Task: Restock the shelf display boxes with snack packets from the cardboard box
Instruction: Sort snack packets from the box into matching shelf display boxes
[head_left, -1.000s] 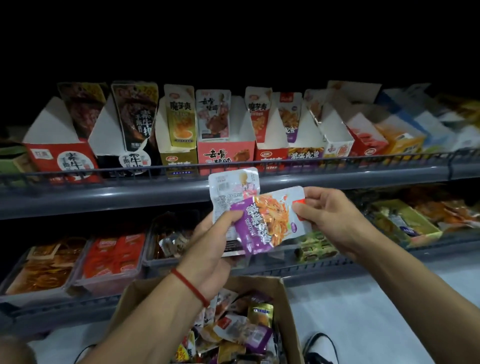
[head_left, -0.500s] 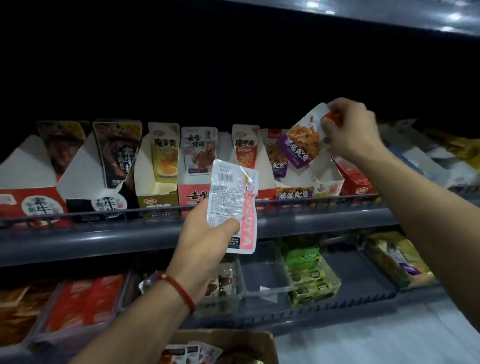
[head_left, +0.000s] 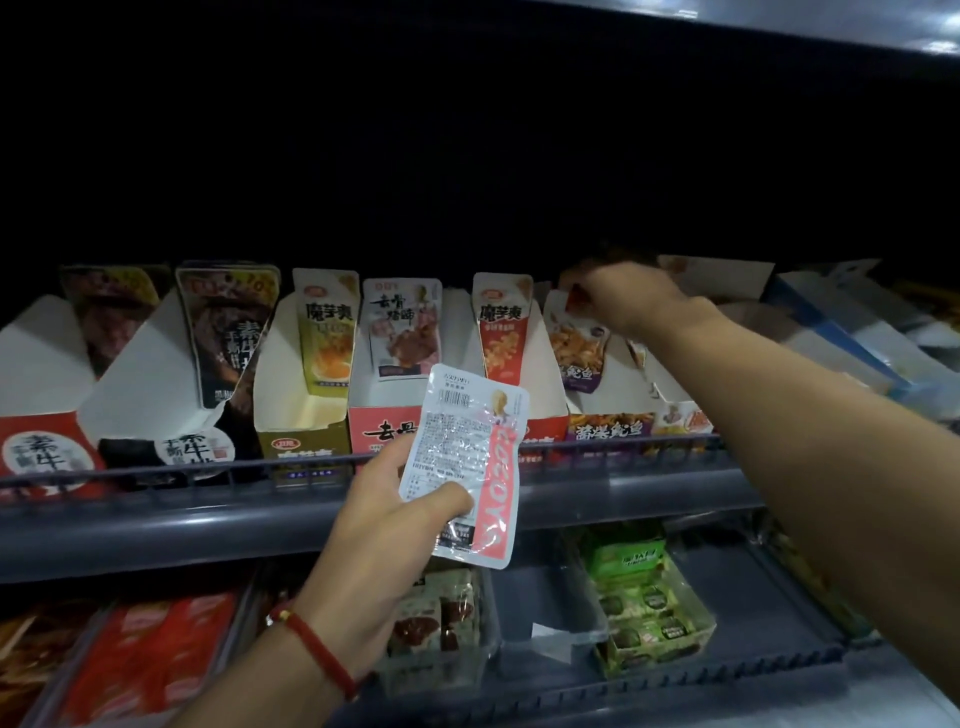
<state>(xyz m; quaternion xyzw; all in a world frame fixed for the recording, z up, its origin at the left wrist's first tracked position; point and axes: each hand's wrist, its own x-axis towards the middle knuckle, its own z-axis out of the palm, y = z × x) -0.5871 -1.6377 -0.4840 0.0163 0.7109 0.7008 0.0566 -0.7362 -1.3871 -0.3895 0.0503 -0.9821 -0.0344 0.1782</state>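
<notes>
My left hand (head_left: 382, 512) grips a silvery white packet with a pink stripe (head_left: 465, 465), back side towards me, in front of the shelf rail. My right hand (head_left: 631, 299) reaches over the purple-fronted display box (head_left: 610, 428) and pinches the top corner of a purple snack packet (head_left: 576, 345) that stands inside that box. To the left stand a red box with a pork-trotter packet (head_left: 402, 332), a red-orange packet (head_left: 501, 325) and a yellow packet (head_left: 326, 332). The cardboard box is out of view.
A grey wire rail (head_left: 208, 470) runs along the upper shelf front. Further display boxes (head_left: 49, 441) stand at the left, pale boxes (head_left: 831, 322) at the right. The lower shelf holds clear trays: red packets (head_left: 150, 654), a green box (head_left: 644, 603), one tray (head_left: 545, 608) nearly bare.
My right hand has lowered the purple packet from above the boxes down into the purple-fronted box. My left hand holds the white packet in about the same place. The view is a little higher.
</notes>
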